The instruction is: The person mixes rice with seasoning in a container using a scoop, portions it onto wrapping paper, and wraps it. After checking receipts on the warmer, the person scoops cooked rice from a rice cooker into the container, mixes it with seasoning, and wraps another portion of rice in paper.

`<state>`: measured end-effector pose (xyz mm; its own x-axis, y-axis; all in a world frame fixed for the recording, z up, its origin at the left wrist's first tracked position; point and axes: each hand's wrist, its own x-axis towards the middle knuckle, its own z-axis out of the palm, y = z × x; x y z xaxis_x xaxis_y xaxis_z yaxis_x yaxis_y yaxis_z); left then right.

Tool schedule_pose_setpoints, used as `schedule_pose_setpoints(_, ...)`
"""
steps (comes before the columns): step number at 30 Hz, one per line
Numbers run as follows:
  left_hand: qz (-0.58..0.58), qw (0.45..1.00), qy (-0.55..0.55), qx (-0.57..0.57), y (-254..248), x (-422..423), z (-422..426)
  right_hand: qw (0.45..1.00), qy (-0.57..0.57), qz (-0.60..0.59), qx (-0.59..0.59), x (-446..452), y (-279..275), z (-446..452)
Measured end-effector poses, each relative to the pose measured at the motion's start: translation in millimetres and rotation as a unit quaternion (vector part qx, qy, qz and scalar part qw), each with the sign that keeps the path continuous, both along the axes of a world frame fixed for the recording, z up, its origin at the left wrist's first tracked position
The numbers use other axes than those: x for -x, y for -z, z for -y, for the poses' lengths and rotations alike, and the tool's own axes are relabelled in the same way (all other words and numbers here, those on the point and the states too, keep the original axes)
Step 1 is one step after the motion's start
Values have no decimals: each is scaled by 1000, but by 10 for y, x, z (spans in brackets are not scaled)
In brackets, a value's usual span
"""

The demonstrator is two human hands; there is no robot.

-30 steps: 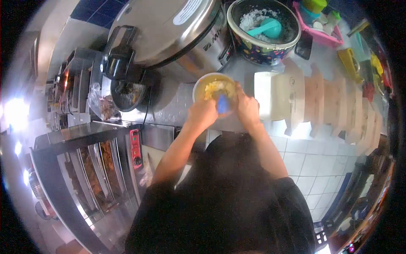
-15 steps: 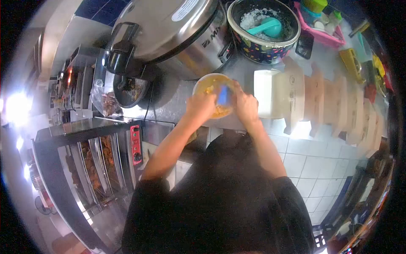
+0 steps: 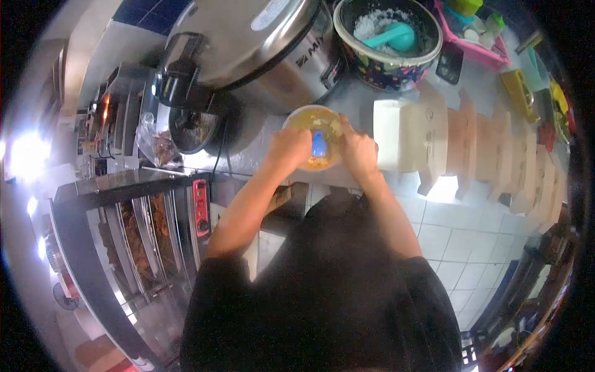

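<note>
A round bowl [image 3: 314, 111] with yellowish food in it sits near the counter's front edge. My left hand [image 3: 289, 150] is closed at the bowl's left side, on a blue utensil [image 3: 319, 144] whose broad end reaches into the food. Its handle is hidden in my fist, so I cannot tell if it is a spoon or a spatula. On the bowl's right side, my right hand [image 3: 359, 149] grips the rim, with fingers pointing away from me.
A steel cooker [image 3: 279, 77] stands behind the bowl. Beside it is a patterned pot [image 3: 390, 71] of white rice with a turquoise scoop [image 3: 396, 38]. Open cardboard boxes [image 3: 427, 139] line the right. At left stands a glass-fronted food warmer [image 3: 139, 229]. A pink basket [image 3: 483, 53] sits far right.
The blue utensil, blurred before, has shifted slightly left and nearer to me inside the bowl. My left hand has moved slightly left; my right hand still grips the rim.
</note>
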<state>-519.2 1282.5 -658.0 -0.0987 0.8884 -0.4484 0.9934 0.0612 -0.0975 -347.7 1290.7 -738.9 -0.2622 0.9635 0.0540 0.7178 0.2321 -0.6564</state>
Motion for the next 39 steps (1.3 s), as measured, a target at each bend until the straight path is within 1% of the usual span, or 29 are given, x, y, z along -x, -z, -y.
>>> schedule_pose_setpoints(2, 8, 998, 54, 18, -254, -34, -22, 1000, -10, -5, 3, -44, 11, 40)
schedule_pose_setpoints(3, 3, 998, 57, 11, -402, -64, -70, 1000, -4, -10, -1, -45, 8, -18)
schedule_pose_setpoints(5, 35, 999, 2, 5, -596, -160, 7, 1000, 8, -16, 7, -23, 15, -32)
schedule_pose_setpoints(6, 38, 999, 1, 10, -494, -153, -18, 1000, 9, -18, 0, -13, 22, -24)
schedule_pose_setpoints(8, -18, 997, 3, 72, -265, -99, -190, 1000, 8, -18, -13, -25, -8, -50)
schedule_pose_setpoints(9, -16, 997, 5, 69, -357, -71, -232, 1000, 11, -23, -9, -58, -24, -88)
schedule_pose_setpoints(11, 81, 996, -17, 16, -654, 68, -261, 999, 16, -33, 3, -40, -22, -60)
schedule_pose_setpoints(12, 80, 997, -13, 17, -612, 51, -310, 999, 22, -23, 7, -26, -18, -59)
schedule_pose_setpoints(14, 35, 992, -55, 111, -381, 17, -291, 1000, 23, -8, 17, -37, 19, 9)
schedule_pose_setpoints(15, 37, 991, -60, 110, -228, 73, -249, 1000, 19, -7, 20, -23, 23, 15)
schedule_pose_setpoints(17, 7, 995, -29, 90, 14, 176, -338, 999, 29, -9, 11, -2, -23, -101)
schedule_pose_setpoints(18, 10, 995, -31, 94, -108, 183, -272, 1000, 24, -10, 14, -32, -52, -68)
schedule_pose_setpoints(19, 71, 997, -21, 36, -368, 224, -165, 1000, 19, -13, 21, -40, -60, -1)
schedule_pose_setpoints(20, 129, 991, -3, -33, -522, 253, -194, 999, 25, -15, 18, -20, -47, -31)
schedule_pose_setpoints(21, 129, 991, -1, -30, -457, 246, -245, 999, 27, -14, 15, -12, -14, -12)
schedule_pose_setpoints(23, 93, 987, -19, 133, -209, 242, -326, 1000, 24, -11, 10, 7, 47, 9)
schedule_pose_setpoints(24, 95, 987, -25, 131, -110, 210, -274, 1000, 22, -15, 5, 1, 68, 21)
schedule_pose_setpoints(26, 35, 987, -21, 157, 4, 127, -345, 999, 27, -19, -13, 5, 30, -82)
schedule_pose_setpoints(27, 39, 987, -21, 157, -53, 157, -322, 1000, 24, -14, -6, -16, 12, -70)
schedule_pose_setpoints(29, 158, 986, -19, 41, -238, 277, -238, 1000, 24, -9, 9, 1, -3, -22)
schedule_pose_setpoints(30, 159, 986, -17, 44, -145, 262, -280, 999, 29, -9, 9, 16, -10, -29)
schedule_pose_setpoints(32, 27, 990, -108, 88, 128, 241, -310, 1000, 26, -3, 12, 10, 10, 35)
schedule_pose_setpoints(33, 29, 989, -114, 86, 124, 277, -292, 1000, 19, 10, 16, 8, 7, 43)
schedule_pose_setpoints(35, 70, 991, -83, 84, 87, 377, -392, 1000, 21, 20, 8, 0, -9, -54)
schedule_pose_setpoints(36, 70, 989, -89, 91, -3, 423, -268, 1000, 13, 13, 14, -4, -20, 23)
schedule_pose_setpoints(37, 126, 988, -79, 39, -197, 458, -269, 1000, 17, 1, 9, 16, -27, -22)
schedule_pose_setpoints(38, 184, 981, -68, -8, -289, 462, -283, 1000, 24, 0, 9, 30, -23, -58)
schedule_pose_setpoints(39, 186, 980, -69, -1, -204, 354, -288, 1000, 25, 5, 14, 32, -8, -31)
